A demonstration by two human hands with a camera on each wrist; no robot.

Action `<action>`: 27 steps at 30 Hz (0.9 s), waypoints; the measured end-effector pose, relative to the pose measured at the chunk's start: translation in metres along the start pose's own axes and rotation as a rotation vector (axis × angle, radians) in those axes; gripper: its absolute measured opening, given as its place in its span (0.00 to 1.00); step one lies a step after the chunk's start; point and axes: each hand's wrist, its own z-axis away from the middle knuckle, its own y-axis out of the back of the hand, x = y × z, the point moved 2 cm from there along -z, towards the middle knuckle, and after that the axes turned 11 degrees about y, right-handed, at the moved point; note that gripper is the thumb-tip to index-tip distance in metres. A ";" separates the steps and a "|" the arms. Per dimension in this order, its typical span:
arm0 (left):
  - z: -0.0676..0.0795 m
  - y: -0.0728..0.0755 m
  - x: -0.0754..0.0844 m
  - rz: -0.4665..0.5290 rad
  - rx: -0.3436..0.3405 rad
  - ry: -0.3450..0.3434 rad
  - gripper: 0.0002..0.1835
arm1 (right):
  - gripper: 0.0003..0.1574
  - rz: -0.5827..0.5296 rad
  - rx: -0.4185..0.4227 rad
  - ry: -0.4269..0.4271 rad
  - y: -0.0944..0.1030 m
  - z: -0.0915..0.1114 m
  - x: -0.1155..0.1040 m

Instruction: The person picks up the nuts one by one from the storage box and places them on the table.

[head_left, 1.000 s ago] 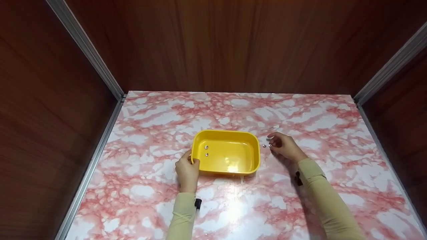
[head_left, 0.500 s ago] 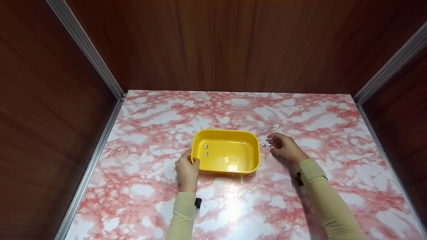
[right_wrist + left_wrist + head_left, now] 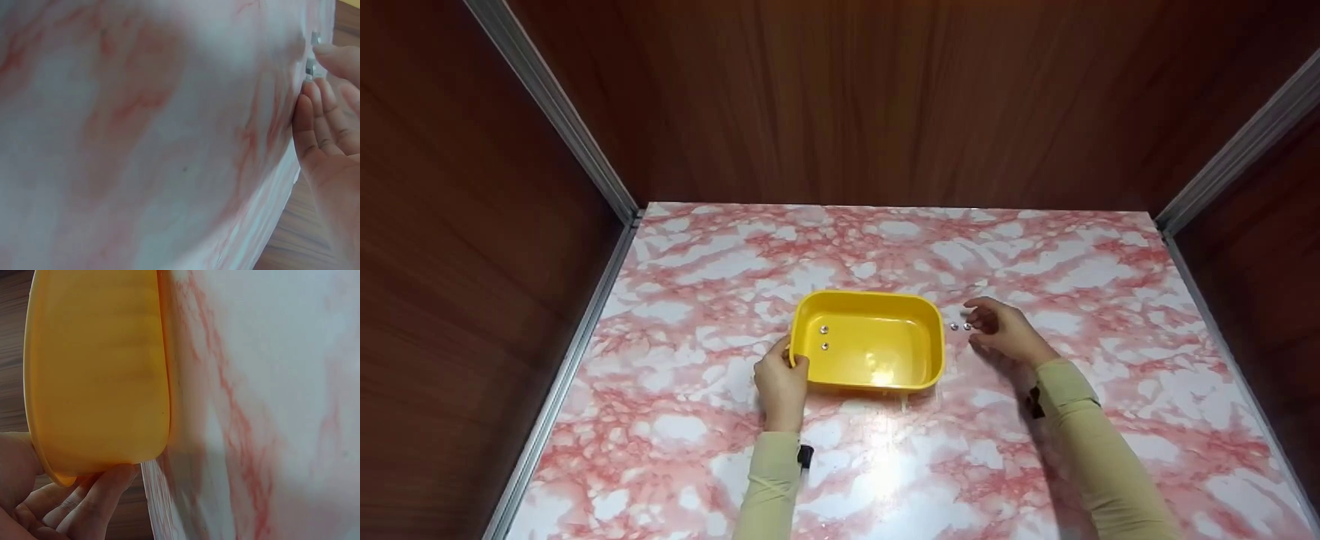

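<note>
A yellow plastic box [image 3: 885,341] sits on the table, its outer wall [image 3: 101,377] filling much of the left wrist view. My left hand [image 3: 781,386] grips its left end, thumb over the rim and fingers against the outside. Inside the box lie two small shiny metal pieces [image 3: 824,330] that look like nuts. Two similar pieces [image 3: 955,326] lie on the table just right of the box. Beside the right-hand piece [image 3: 967,326] is my right hand [image 3: 1009,334], its thumb and fingers parted. The right wrist view shows that piece [image 3: 310,68] near the fingertips.
The table [image 3: 720,480] has a red and white marbled top. Dark wood panels [image 3: 840,105] stand at the back and both sides, with metal rails [image 3: 562,112] along the corners.
My right thumb has drawn slightly away from the right-hand metal piece, and the hand has shifted a little to the right. My left hand and the box have not moved.
</note>
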 end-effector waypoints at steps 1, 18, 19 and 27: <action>0.000 0.000 0.000 -0.001 -0.002 0.002 0.20 | 0.34 -0.002 0.000 0.008 0.001 0.001 0.000; 0.000 0.000 0.000 -0.010 0.002 0.001 0.21 | 0.32 -0.026 -0.012 0.035 0.013 0.005 -0.040; 0.000 0.000 -0.001 -0.008 -0.002 0.003 0.21 | 0.32 -0.032 -0.009 0.039 0.013 0.005 -0.040; 0.000 0.000 0.000 0.005 -0.024 0.020 0.19 | 0.32 -0.061 0.014 0.103 0.016 0.002 -0.051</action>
